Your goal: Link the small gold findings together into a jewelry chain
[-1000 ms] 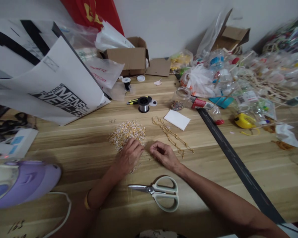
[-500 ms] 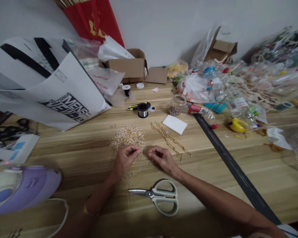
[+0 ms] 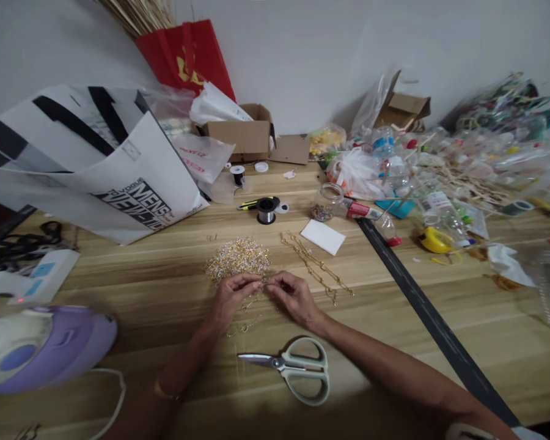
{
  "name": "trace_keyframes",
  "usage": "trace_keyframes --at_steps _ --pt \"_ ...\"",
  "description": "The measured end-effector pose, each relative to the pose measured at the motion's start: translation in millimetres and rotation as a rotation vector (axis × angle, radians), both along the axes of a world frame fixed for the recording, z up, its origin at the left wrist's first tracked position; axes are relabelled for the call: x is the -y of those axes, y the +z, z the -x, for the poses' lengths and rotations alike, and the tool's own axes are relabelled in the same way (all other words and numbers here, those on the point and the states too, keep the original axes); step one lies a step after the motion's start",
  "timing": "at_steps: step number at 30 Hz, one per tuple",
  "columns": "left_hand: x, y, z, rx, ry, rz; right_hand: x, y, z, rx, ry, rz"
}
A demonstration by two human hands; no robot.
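Observation:
My left hand (image 3: 231, 296) and my right hand (image 3: 292, 295) meet fingertip to fingertip just in front of a heap of small gold and silver links (image 3: 237, 259). Both hands pinch a thin gold chain (image 3: 244, 318) that hangs down from the fingers onto the wooden table (image 3: 165, 281). To the right of my right hand lie finished gold chains (image 3: 315, 266). Scissors with pale green handles (image 3: 293, 366) rest on the table close below my hands.
A purple iron (image 3: 41, 348) sits at the near left, a white paper bag (image 3: 96, 165) behind it. A wire spool (image 3: 266, 211), a white card (image 3: 322, 236), a bead jar (image 3: 325, 205) and a long black ruler (image 3: 421, 299) lie beyond. Craft clutter fills the far right.
My left hand drew back from the heap and turned up. Both hands came together, and the thin chain now hangs between the fingertips. The view tilted up a little.

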State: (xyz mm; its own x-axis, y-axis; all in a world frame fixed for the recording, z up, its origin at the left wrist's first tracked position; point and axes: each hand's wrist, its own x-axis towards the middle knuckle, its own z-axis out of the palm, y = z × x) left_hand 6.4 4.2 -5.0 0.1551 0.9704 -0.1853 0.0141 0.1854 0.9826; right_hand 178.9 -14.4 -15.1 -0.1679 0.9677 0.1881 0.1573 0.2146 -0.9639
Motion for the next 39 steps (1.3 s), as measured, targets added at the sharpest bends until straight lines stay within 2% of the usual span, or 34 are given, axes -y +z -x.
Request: trace_keyframes --at_steps 10,26,39 --pt "-0.9 2.0 -1.2 -0.034 -0.027 0.018 0.9 0.5 -6.5 0.097 0.035 -0.176" --pt "0.3 0.7 -2.9 -0.178 -0.076 -0.102 2.2 -1.3 -4.7 0.147 0.056 -0.150" --pt "2.6 4.2 -3.5 -0.162 -0.109 -0.128 1.3 -3.1 -4.3 0.187 0.053 -0.139"
